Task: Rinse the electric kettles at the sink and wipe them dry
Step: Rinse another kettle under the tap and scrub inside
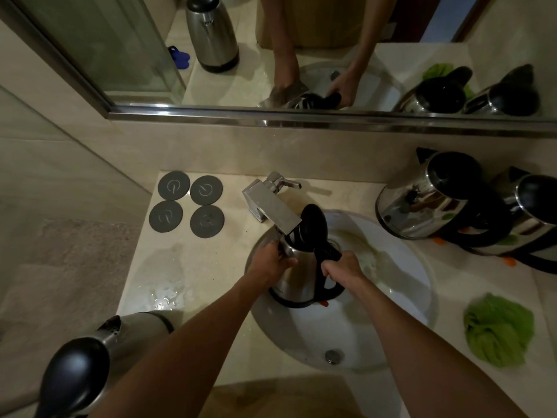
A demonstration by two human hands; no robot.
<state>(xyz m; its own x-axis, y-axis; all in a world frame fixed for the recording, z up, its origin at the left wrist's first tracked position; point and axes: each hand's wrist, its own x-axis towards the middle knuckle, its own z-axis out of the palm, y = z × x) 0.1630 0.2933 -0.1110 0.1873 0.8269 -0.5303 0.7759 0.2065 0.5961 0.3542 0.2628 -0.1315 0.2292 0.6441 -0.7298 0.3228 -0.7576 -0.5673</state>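
The steel kettle (pixel 297 276) stands tilted in the white basin (pixel 401 297), lid (pixel 313 226) open under the square tap spout (pixel 272 206). The right hand (pixel 342 267) curls round the black plastic handle (pixel 328 256), the sure hold; the left hand (pixel 272 262) grips the polished body near the rim, which looks wet and likely slippery. Rigid and probably growing heavier if water fills it, the kettle suits a two-handed hold. A soft green cloth (pixel 498 333) lies on the tabletop (pixel 193 267)

It was a bathroom — a round white basin (pixel 401 297) sat in a pale stone counter (pixel 187 267) under a steel tap (pixel 271 206), with a wide framed mirror (pixel 301 55) above — its reflection showed a glass shower screen (pixel 90 40).
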